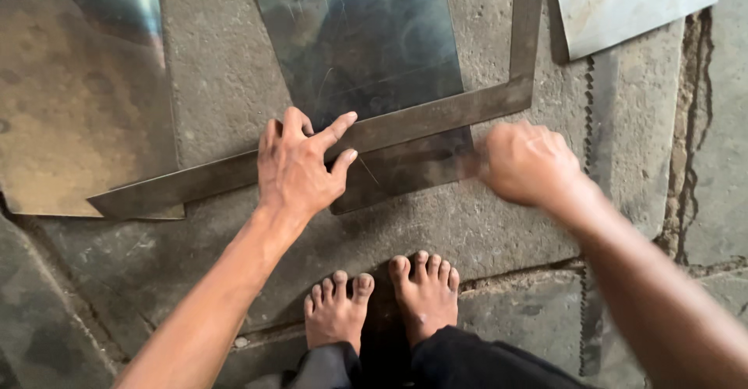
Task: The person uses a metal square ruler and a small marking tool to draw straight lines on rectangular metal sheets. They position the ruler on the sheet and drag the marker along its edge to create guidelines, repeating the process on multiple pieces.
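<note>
A: Where is the steel square (312, 158)?
B: It lies flat over the near edge of the metal sheet (366, 46), on the stone floor (218, 70).
A: And the hands?
B: The left hand (300, 167) presses it with fingers spread. The right hand (526, 163) is blurred at the sheet's near right corner, I cannot tell its grip

A steel square (405, 124) lies across a metal sheet (366, 38) at centre frame. Another sheet (78, 101) lies at left, a third (623, 0) upper right. Bare feet (382, 295) stand below centre.
</note>
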The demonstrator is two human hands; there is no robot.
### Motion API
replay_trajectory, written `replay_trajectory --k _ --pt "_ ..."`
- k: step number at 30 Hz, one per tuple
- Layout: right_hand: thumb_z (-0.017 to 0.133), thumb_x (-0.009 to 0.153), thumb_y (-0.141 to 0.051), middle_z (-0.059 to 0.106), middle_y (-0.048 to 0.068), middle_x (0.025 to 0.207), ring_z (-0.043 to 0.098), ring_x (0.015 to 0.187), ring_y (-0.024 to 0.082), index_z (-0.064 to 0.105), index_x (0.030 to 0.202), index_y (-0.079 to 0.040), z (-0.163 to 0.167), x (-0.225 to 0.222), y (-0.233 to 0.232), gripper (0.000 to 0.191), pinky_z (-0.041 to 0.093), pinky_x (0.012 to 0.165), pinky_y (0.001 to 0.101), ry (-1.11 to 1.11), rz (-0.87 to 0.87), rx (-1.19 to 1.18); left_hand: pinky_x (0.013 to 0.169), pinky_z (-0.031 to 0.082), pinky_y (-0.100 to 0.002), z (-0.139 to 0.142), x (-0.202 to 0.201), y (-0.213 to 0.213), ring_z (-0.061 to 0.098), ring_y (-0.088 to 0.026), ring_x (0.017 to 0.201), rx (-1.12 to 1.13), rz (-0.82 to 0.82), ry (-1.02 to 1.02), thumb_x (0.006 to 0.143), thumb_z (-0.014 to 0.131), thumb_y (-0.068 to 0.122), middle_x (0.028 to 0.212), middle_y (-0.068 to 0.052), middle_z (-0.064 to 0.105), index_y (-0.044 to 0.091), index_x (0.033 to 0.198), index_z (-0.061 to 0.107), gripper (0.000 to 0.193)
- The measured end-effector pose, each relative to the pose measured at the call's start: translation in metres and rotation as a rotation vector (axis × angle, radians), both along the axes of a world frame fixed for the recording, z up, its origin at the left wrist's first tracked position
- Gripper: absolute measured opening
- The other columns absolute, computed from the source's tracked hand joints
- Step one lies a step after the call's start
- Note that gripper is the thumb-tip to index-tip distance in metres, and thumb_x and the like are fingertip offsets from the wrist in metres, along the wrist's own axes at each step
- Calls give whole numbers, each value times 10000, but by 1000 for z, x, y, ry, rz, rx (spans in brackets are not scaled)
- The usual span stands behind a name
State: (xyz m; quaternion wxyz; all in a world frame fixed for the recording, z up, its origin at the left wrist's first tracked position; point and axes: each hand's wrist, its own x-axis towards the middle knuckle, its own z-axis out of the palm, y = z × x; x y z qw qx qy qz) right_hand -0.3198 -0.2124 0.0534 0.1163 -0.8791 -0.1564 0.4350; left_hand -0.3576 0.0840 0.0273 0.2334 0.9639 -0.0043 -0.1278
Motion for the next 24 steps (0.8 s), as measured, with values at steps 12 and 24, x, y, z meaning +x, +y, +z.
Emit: replay_trajectory --k 12,24 --pt "828 908 -289 643 52 798 636 626 204 796 1165 -218 -53 -58 23 268 504 548 359 -869 -347 245 868 453 -472 -8 0 3 505 -329 896 -32 8 -82 785 828 376 982 -89 516 376 1259 746 481" --pt "793 921 -362 641 67 780 625 586 200 793 1206 -226 -47 -50 27 316 495 502 350 -776 -290 123 883 442 -471 -11 0 4 505 -319 911 -68 25 -89 770 842 367 978 -83 513 380 1237 755 476"
